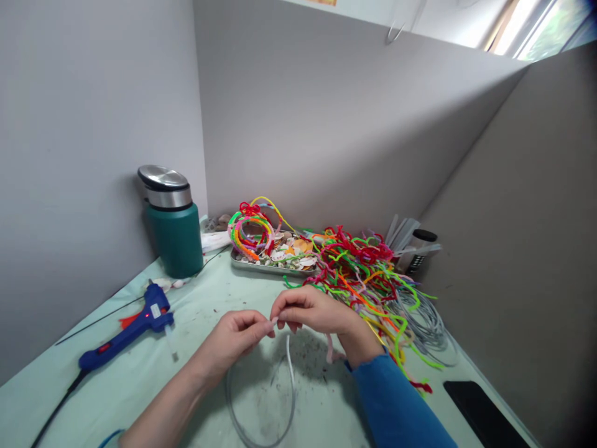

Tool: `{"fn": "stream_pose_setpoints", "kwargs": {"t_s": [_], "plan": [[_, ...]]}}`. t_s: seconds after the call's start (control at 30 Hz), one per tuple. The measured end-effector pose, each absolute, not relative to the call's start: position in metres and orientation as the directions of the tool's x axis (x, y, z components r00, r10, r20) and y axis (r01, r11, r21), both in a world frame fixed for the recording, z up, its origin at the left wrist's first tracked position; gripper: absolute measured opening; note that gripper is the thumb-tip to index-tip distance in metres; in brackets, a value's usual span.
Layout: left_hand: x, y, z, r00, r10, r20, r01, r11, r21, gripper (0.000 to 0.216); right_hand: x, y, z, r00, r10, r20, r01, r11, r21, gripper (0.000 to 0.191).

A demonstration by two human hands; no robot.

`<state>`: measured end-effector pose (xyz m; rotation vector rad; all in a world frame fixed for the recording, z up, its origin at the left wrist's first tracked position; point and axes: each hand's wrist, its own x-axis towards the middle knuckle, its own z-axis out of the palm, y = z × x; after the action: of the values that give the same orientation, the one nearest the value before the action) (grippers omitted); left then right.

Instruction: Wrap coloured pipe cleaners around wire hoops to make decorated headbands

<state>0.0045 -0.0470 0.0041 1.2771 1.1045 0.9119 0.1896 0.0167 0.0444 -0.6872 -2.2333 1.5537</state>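
My left hand [236, 339] and my right hand [310, 309] meet over the middle of the table, both closed in a pinch. Between their fingertips shows a small pale piece [274, 322], too small to name surely. Below them hangs or lies a grey loop of wire or tubing [293, 398]; one end rises to just under my right fingers, the other passes behind my left hand. A pale pink fuzzy strip, like a pipe cleaner [332, 353], shows under my right wrist; whether it joins the pinched piece is hidden.
Left stand a blue hot glue gun [149, 317] and a green bottle [175, 239]. Behind my hands, a metal tray [280, 269] holds flat pieces and coiled pipe cleaners [252, 233]. Right lie tangled pipe cleaners [359, 261], grey wire coils [426, 323], a black-capped jar [422, 246] and a black phone-like slab [485, 414].
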Motion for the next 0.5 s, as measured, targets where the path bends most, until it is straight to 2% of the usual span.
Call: {"fn": "stream_pose_setpoints", "kwargs": {"t_s": [0.3,0.5], "plan": [[0.0037,-0.0493,0.0099,0.246,0.966,-0.076,0.063,0.062,0.996,0.032,0.1887,0.0145,0.0468,-0.804,0.594,-0.034,0.200,0.216,-0.956,0.016],[0.0049,-0.0479,0.0055,0.202,0.979,-0.021,0.101,0.000,0.995,0.030,0.1908,0.0146,0.0473,-0.780,0.626,-0.018,0.234,0.265,-0.935,0.016]]}}
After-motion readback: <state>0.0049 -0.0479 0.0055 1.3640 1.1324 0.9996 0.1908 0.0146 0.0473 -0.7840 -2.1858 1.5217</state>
